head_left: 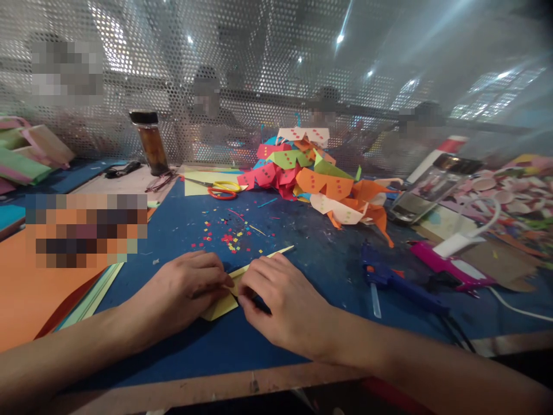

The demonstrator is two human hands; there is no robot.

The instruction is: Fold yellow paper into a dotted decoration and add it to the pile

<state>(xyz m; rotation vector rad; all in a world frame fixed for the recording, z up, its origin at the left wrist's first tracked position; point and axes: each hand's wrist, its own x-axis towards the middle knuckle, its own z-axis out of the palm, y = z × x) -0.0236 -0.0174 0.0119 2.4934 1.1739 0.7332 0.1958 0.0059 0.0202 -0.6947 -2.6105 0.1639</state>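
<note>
A folded piece of yellow paper (221, 308) lies on the blue tabletop, partly covered by both hands. Its narrow pointed end sticks out beyond my right fingers. My left hand (190, 285) is closed on the paper's left part, fingertips pressing along the fold. From the other side, my right hand (276, 288) pinches the same paper, thumb and fingers curled close together. The fingertips of both hands nearly meet at the middle. Just beyond them are scattered small coloured paper bits (233, 239). Scissors (222, 189) with yellow and red handles rest farther back on pale yellow paper.
Folded coloured paper shapes (324, 183) are heaped at the back. A blue glue gun (401, 288), a magenta device (453, 268) and a clear jar (432, 190) stand or lie to the right. Orange sheets (26, 294) and a dark-lidded bottle (151, 144) are left, before a perforated metal screen (259, 69).
</note>
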